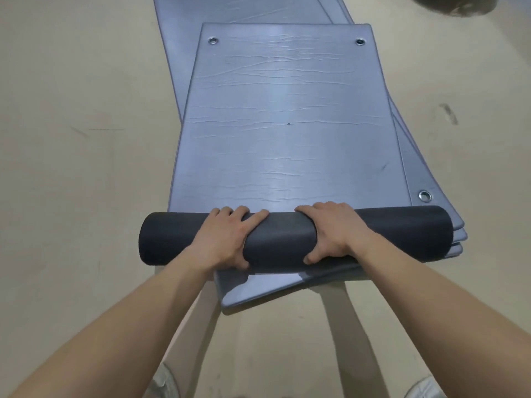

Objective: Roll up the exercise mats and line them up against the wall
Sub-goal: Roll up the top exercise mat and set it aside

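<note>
A blue-grey exercise mat (pixel 283 110) lies flat on a pile of like mats on the floor. Its near end is wound into a dark grey roll (pixel 281 239) lying crosswise. My left hand (pixel 227 239) grips the roll left of its middle, fingers over the top and thumb underneath. My right hand (pixel 333 231) grips it right of the middle in the same way. The flat part of the mat stretches away from me, with metal eyelets (pixel 213 40) at its far corners.
More blue-grey mats (pixel 431 179) stick out from under the top one at the right, near and far (pixel 238 8) sides. Beige floor (pixel 71 139) surrounds the pile. A dark object (pixel 459 4) shows at the top right edge. My legs show at the bottom.
</note>
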Demonstrator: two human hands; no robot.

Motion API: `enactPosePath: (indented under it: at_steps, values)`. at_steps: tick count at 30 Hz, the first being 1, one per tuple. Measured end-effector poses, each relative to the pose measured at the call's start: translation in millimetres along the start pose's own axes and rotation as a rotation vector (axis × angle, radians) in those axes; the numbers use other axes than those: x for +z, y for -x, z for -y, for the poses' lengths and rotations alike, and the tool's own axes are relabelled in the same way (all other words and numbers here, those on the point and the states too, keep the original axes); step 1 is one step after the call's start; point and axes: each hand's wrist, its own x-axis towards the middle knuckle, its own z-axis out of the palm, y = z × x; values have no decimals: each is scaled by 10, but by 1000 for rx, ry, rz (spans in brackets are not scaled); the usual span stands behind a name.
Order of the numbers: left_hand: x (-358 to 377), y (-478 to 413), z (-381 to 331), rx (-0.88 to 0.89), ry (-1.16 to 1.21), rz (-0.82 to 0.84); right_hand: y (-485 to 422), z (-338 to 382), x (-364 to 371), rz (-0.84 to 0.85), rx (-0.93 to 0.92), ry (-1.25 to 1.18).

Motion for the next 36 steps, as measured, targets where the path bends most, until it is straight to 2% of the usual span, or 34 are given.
enactPosePath:
  at_steps: [3, 6, 8, 10, 13, 15, 18, 20, 22, 26, 28, 31, 34, 36]
  values:
    - [-227, -178, 108, 9, 99, 147, 239, 68, 361, -216, 116, 147]
    - [-368, -357, 208, -5, 201, 279, 183, 78, 552, -294, 185, 129]
    - [-393, -431, 234, -35, 229, 309, 62, 10, 521, -333, 179, 109]
    - [-364, -408, 164, -47, 131, 198, -37, -72, 439, -306, 156, 96]
    - [-85, -217, -88, -123, -66, -134, -185, -200, 236, -223, 93, 42]
    - [55, -189, -153, -169, -94, -254, -282, -264, 92, -176, 64, 25]
    - [-84, -402, 18, -141, -24, -253, -255, -294, 136, -290, 65, 59]
    - [-284, -542, 155, -107, 49, -144, -177, -245, 322, -435, 74, 152]
    - [-330, -630, 210, -109, 56, -94, -186, -249, 380, -511, 80, 190]
    - [-210, -542, 157, -234, -20, -269, -389, -305, -6, -370, 79, 190]
    - [-306, -543, 150, -250, 17, -255, -419, -312, -209, -296, 75, 162]
    - [-543, -509, 175, -236, 123, -101, -333, -282, -415, -131, 66, 101]
    - [-501, -239, 87, -217, 291, 154, -85, -173, -415, 92, 39, 14]
    - [-391, -92, 21, -212, 325, 210, 81, -99, -228, 55, 40, 34]
